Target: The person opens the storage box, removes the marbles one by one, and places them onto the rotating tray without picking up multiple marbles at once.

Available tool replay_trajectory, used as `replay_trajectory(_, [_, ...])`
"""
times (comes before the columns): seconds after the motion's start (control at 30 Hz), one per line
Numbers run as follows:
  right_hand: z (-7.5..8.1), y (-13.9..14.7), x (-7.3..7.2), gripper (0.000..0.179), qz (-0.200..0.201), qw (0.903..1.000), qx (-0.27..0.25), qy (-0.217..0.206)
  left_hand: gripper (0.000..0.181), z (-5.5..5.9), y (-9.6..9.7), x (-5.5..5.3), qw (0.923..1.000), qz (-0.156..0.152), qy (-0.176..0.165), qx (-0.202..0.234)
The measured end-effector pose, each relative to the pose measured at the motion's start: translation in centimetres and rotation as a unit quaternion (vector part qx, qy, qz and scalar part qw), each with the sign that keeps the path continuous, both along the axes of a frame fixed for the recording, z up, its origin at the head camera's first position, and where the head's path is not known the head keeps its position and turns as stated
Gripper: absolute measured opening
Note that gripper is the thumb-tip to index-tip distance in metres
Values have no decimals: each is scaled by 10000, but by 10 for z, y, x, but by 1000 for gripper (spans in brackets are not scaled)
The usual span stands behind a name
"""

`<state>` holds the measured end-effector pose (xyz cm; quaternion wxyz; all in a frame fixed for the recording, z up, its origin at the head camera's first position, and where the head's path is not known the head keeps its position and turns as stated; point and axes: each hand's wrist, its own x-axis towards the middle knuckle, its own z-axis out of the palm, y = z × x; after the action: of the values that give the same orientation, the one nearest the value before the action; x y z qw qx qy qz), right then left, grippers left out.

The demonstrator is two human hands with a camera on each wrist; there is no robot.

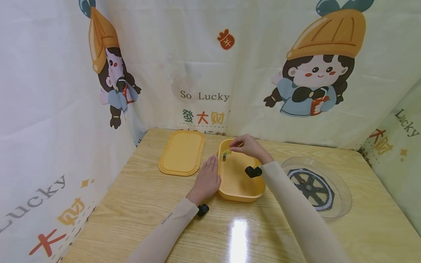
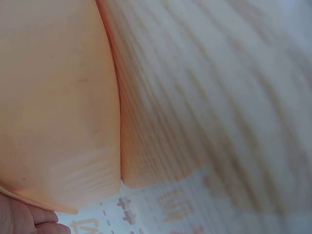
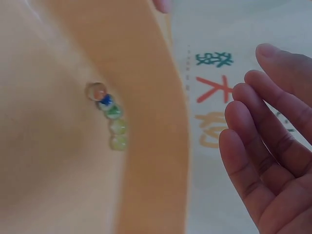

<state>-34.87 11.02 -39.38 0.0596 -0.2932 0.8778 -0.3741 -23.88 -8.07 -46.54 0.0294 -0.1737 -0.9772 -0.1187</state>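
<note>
A yellow plastic box (image 1: 241, 179) stands on the table, with several glass marbles (image 1: 224, 156) in a short row along the inside of its left wall. In the right wrist view the marbles (image 3: 113, 112) are clear, blue, green and yellow-green. My left hand (image 1: 208, 179) lies against the outside of the box's left wall, fingers straight; only fingertips (image 2: 44, 222) show in the left wrist view. Above the far part of the box hovers my right hand (image 1: 250, 148). Its fingers (image 3: 236, 156) are loosely bent with the thumb apart, and nothing is between them.
A yellow lid (image 1: 182, 151) lies flat left of the box. To the right stands a round clear dish (image 1: 343, 197), and a dark spoked wheel shape (image 1: 309, 187) shows within its outline. Printed curtains (image 1: 204, 65) hang behind and beside the wooden table (image 1: 131, 204).
</note>
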Motion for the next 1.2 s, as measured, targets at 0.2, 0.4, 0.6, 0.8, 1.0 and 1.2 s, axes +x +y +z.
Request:
replay_trajectory(0.2, [-16,-5,-7,20,116,9999,-92,38,61,-1,0,0,10000,-2,45,82])
replay_trajectory(0.4, [-25,-12,-11,20,29,9997,116,-201,61,-1,0,-1,9999,24,25,98])
replay_trajectory(0.6, [-37,-17,-13,20,-16,9984,276,-497,61,-3,0,-2,9999,4,129,27])
replay_trajectory(0.8, [-47,-20,-14,18,21,9978,208,-632,61,-4,0,0,9998,-17,195,12])
replay_trajectory(1.0, [-54,-22,-15,14,35,9980,241,-581,60,-4,0,0,9998,-22,213,49])
replay_trajectory(1.2, [-57,-24,-17,13,-12,9976,284,-639,61,-5,0,-2,9997,1,200,105])
